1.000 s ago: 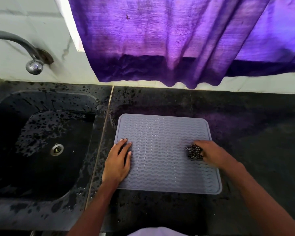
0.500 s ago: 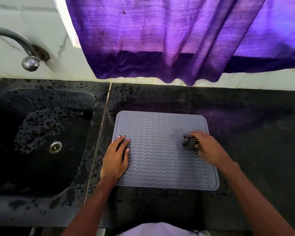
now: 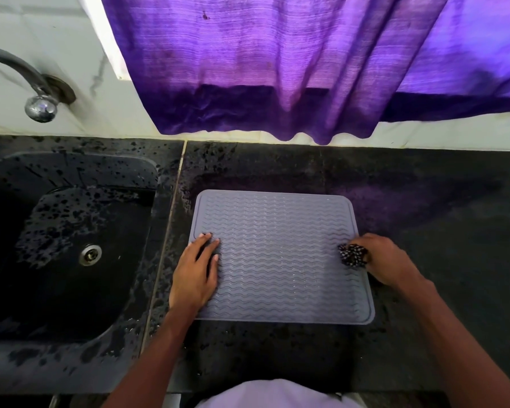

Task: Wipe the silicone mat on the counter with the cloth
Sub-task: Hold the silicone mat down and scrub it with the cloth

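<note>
- A dark stone surface is stretching across the middle of the frame, speckled with wet spots towards its left end and along the near edge.
- A purple curtain is hanging down across the top of the frame, its hem ending just above the back of the surface, with pale wall tiles showing in the upper left.
- A black sink is filling the left of the frame, its drain glinting at the bottom, and a metal tap is curving in from the upper left.
- The grey silicone mat is lying flat in the centre of the frame, just right of the seam beside the sink, its wavy ridges running side to side.
- The left hand is pressing palm down on the mat's left edge, its fingers straight, close together and pointing towards the top of the frame, gripping nothing.
- The right hand is sitting at the mat's right edge, its fingers curled round a bunched black-and-white cloth.
- The cloth is poking out on the hand's left side and touching the mat just inside that right rim.
- A pale garment is showing at the bottom centre.
</note>
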A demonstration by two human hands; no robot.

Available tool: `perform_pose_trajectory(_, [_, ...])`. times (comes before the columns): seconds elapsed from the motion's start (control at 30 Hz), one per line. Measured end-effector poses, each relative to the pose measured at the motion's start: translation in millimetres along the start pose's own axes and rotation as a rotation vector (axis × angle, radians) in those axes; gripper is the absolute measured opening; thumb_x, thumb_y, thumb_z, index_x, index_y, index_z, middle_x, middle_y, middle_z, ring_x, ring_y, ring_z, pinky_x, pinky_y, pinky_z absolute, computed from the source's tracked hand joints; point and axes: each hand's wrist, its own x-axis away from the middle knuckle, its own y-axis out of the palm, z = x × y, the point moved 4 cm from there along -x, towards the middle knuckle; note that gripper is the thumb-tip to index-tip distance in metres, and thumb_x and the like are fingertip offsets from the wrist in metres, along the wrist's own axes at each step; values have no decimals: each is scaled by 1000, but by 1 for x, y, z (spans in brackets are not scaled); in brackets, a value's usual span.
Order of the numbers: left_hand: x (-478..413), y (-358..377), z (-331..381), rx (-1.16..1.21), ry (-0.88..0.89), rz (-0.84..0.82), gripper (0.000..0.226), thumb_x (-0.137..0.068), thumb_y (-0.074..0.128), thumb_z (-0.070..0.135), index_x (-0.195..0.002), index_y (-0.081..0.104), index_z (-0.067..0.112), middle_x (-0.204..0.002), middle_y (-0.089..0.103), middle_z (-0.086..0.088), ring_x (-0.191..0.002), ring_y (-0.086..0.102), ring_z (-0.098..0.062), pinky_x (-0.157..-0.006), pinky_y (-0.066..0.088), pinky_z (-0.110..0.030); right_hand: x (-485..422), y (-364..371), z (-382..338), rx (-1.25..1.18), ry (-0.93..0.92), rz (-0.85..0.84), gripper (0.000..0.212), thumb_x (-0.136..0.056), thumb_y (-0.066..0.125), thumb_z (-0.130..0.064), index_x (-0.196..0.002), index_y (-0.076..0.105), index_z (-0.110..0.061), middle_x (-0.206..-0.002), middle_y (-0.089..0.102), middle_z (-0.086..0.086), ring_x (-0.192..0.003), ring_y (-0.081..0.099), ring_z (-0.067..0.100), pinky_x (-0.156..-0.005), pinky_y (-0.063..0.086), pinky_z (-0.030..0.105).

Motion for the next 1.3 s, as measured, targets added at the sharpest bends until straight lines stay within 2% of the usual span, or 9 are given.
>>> perform_pose_trajectory(0.13, [0,1,-2,1,-16,-15,45,-104,41,32,-137,62,9,-147,54,-6,-135,51,-24,-112,44,-45,-2,-4,-2,34,5,-16,41,-75,67,-6,-109,68,-27,-104,62,-1,-100,60,24,-82,53,42])
perform_pose_trajectory(0.23, [0,0,-1,-5,-21,-19,45,-104,42,32,-137,62,10,-146,54,-6,-134,51,-24,-111,45,-46,-13,-4,-21,-16,-77,21,46,-70,67,-2,-109,66,-26,-104,63,-2,-99,61,23,-81,54,42])
perform_pose_trajectory(0.33, [0,-1,0,-7,-25,-27,45,-103,42,32,-137,62,10,-146,54,-5,-135,50,-23,-111,46,-46,-18,9,-40,29,-178,-21,55,-68,69,1,-113,63,-29,-113,63,-6,-107,59,20,-85,54,44])
perform_pose_trajectory(0.43, [1,-2,1,-9,-27,-32,45,-102,42,31,-137,61,10,-147,54,-4,-135,50,-22,-111,45,-44,-12,18,-39,77,-174,-9,62,-69,68,2,-120,59,-32,-125,57,-10,-115,54,21,-90,53,46])
perform_pose_trajectory(0.6, [0,-4,4,-23,-27,-25,45,-101,43,31,-136,62,9,-146,55,-6,-134,51,-23,-109,47,-44,5,3,-19,199,-30,-80,52,-81,65,-11,-128,55,-32,-133,51,-8,-113,52,26,-91,51,44])
perform_pose_trajectory(0.7, [0,-3,4,-22,-27,-14,45,-101,43,32,-135,63,10,-145,55,-6,-134,51,-24,-108,48,-45,10,-6,-12,208,9,-88,43,-82,65,-18,-122,57,-32,-123,55,-5,-111,53,27,-88,52,46])
perform_pose_trajectory(0.87, [0,-4,5,-22,-26,-1,45,-100,43,31,-134,64,9,-143,56,-7,-133,52,-25,-109,47,-44,-4,-8,-45,89,-164,-12,45,-78,65,-9,-115,62,-35,-118,59,-9,-109,56,24,-84,54,44])
perform_pose_trajectory(1.03, [1,-3,4,-25,-21,2,44,-101,43,31,-133,64,9,-143,56,-7,-133,53,-25,-109,47,-44,-29,6,-82,286,-300,-76,50,-77,62,-1,-119,61,-29,-118,61,-5,-115,53,24,-95,47,39])
perform_pose_trajectory(1.3, [0,-3,4,-18,-12,10,44,-101,43,30,-133,65,8,-143,57,-8,-133,53,-26,-110,46,-44,-35,-11,-58,341,-323,-228,27,-87,62,-23,-111,63,-34,-116,63,-8,-114,57,18,-94,51,41])
